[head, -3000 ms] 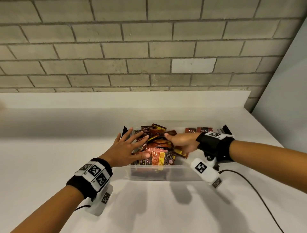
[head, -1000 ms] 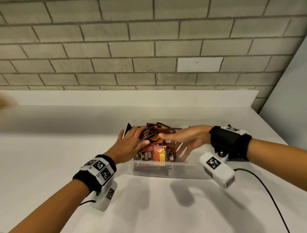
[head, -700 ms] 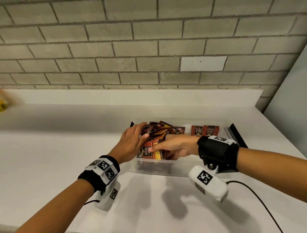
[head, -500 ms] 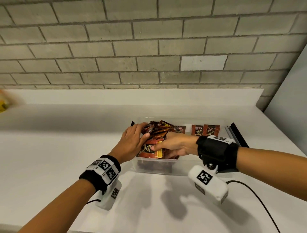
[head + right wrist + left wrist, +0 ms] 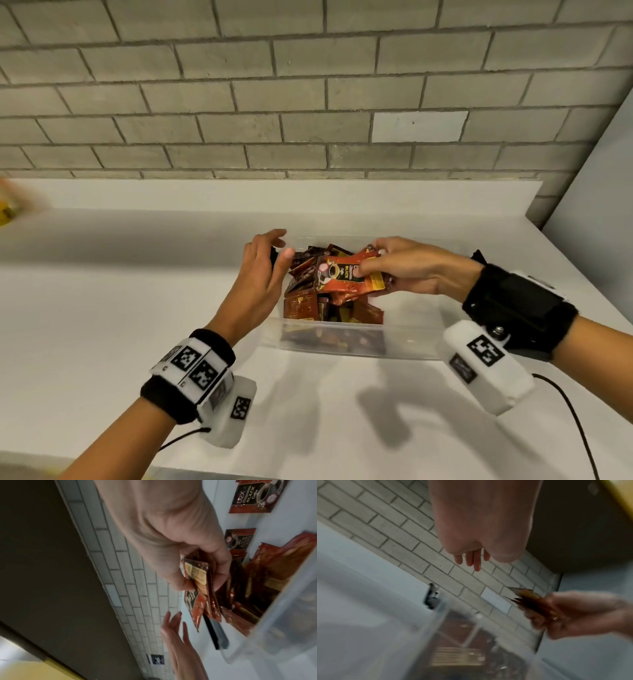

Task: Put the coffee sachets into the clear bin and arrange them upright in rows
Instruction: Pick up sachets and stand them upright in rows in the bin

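A clear bin stands on the white counter with several red and brown coffee sachets piled loosely in its left half. My right hand grips a small stack of sachets just above the pile, thumb on top. The right wrist view shows the same stack pinched between thumb and fingers. My left hand hovers open over the bin's left rim, fingers straight, holding nothing; its fingertips show in the left wrist view. Two sachets stand against the bin's far wall.
A grey brick wall and a low white ledge rise behind the counter. A black clip sits at the bin's far left corner. A grey panel closes the right side. A cable trails from my right wrist.
My right hand has lifted a stack of sachets out of the pile. My left hand has come off the sachets and now hovers with fingers straight.
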`<state>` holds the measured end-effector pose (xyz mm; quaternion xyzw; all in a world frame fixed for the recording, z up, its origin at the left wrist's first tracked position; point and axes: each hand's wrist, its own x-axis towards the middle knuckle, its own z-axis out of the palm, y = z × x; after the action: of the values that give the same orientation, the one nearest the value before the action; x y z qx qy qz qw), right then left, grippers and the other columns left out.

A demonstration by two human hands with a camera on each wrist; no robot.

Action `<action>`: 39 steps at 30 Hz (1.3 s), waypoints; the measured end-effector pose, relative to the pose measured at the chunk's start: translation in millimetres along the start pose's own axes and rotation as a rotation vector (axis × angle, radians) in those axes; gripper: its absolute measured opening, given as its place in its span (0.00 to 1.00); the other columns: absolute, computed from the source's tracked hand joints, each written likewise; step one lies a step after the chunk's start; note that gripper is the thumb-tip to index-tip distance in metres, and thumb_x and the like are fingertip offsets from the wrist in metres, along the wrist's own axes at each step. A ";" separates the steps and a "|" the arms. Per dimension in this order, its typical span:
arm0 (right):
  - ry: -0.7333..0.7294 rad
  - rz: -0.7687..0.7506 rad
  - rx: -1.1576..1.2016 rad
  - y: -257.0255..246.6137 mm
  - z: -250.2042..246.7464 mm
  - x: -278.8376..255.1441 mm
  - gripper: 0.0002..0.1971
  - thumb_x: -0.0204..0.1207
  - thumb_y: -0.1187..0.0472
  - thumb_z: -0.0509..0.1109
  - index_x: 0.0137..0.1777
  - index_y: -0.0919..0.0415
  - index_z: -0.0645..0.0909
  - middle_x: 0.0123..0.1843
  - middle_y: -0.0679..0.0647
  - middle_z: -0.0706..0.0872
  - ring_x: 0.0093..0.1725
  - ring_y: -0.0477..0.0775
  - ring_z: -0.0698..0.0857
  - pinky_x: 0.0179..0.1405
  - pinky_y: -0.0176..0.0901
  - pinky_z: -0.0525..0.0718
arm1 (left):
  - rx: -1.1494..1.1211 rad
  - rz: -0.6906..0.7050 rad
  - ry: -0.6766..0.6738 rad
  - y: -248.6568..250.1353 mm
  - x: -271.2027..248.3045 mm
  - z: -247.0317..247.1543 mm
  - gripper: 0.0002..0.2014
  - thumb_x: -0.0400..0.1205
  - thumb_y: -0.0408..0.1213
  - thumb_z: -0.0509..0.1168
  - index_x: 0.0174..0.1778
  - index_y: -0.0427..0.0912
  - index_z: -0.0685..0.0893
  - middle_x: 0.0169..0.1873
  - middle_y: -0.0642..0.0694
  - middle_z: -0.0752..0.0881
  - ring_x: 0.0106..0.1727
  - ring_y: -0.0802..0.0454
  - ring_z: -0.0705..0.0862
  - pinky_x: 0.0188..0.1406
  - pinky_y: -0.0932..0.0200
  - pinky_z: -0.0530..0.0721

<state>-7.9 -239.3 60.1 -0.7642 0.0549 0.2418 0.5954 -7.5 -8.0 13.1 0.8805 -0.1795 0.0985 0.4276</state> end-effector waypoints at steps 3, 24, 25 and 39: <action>-0.225 -0.127 -0.014 -7.2 -13.6 -13.6 0.18 0.75 0.70 0.71 0.62 0.57 0.74 0.59 0.61 0.85 0.58 0.60 0.86 0.58 0.55 0.86 | -0.307 -0.126 -0.013 28.8 -11.7 -2.0 0.27 0.79 0.66 0.50 0.71 0.57 0.66 0.63 0.58 0.76 0.63 0.67 0.77 0.57 0.67 0.78; 0.087 -0.610 -1.240 25.4 41.1 -68.9 0.47 0.67 0.40 0.75 0.79 0.29 0.45 0.76 0.54 0.56 0.76 0.56 0.54 0.75 0.57 0.66 | -1.305 -0.579 -0.493 78.5 -41.5 55.5 0.13 0.73 0.30 0.64 0.52 0.35 0.86 0.45 0.36 0.88 0.45 0.48 0.90 0.37 0.55 0.88; 0.110 -0.650 -1.205 28.2 40.5 -66.7 0.43 0.69 0.42 0.74 0.79 0.31 0.52 0.72 0.53 0.60 0.73 0.54 0.58 0.72 0.52 0.70 | -1.320 -0.571 -0.502 78.5 -42.4 56.4 0.12 0.72 0.27 0.66 0.51 0.35 0.86 0.45 0.36 0.88 0.45 0.49 0.90 0.38 0.56 0.88; -0.287 -0.381 -0.815 10.3 7.9 -61.7 0.56 0.64 0.46 0.80 0.79 0.34 0.39 0.79 0.42 0.58 0.77 0.40 0.60 0.75 0.37 0.65 | -1.324 -0.657 -0.568 63.1 -40.6 61.7 0.17 0.63 0.20 0.60 0.48 0.27 0.79 0.37 0.34 0.82 0.34 0.46 0.84 0.64 0.42 0.80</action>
<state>-68.2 -247.4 76.5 -0.8910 -0.2685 0.2332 0.2823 -68.7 -83.2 7.2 0.4422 -0.0339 -0.3887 0.8076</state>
